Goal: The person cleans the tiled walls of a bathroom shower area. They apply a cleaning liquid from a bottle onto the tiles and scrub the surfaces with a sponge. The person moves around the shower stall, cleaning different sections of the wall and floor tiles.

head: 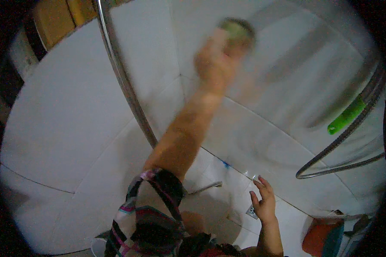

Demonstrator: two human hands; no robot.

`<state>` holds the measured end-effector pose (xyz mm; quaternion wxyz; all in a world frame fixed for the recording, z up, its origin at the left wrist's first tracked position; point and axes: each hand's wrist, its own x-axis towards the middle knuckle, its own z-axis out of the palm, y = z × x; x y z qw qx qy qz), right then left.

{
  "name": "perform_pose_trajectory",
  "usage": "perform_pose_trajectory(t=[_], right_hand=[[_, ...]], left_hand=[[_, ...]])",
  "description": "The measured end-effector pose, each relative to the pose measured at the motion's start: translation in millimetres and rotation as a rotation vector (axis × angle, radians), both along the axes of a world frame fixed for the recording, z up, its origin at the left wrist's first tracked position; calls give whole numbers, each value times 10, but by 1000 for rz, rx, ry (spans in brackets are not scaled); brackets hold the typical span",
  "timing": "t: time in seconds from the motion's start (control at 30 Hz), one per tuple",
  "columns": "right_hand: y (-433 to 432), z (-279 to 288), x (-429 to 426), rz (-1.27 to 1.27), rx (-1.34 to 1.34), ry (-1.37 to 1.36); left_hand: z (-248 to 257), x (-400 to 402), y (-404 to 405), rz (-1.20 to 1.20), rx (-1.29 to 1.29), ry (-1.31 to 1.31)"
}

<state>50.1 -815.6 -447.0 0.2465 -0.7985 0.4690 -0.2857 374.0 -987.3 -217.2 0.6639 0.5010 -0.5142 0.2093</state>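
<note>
My left hand (217, 59) reaches far up and is blurred by motion. Its fingers close around a pale green scrubber or sponge (238, 31) with a darker rim, held against or very near the white tiled wall (276, 74). Lower down on the right, my right hand (263, 200) holds nothing, and its fingers are spread. It hovers above the tiled floor, beside a small metal floor drain (252, 212). A patterned sleeve (154, 212) covers my left upper arm.
A chrome pole (124, 80) runs down left of my arm. At right, a metal shower hose (328, 149) loops beside a bright green handle (345, 117). An orange-red and teal object (321, 237) stands lower right; a white container (98, 247) shows lower left.
</note>
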Motion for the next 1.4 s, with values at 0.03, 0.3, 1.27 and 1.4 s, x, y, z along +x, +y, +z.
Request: perform_pose_trajectory(t=[0.03,0.3,1.27,1.4], right_hand=[[-5,19,40,-6,-82,61],[-371,412,264,28,-527,368],[-896,3321,-212,-350,-1290,256],[-1043,3309,-123,-344,-1291,245]], left_hand=[[257,329,-49,15,-18,184],[430,183,-21,81,-139,-38],[786,369,481,-24,26,-34],[896,687,447,-28,61,62]])
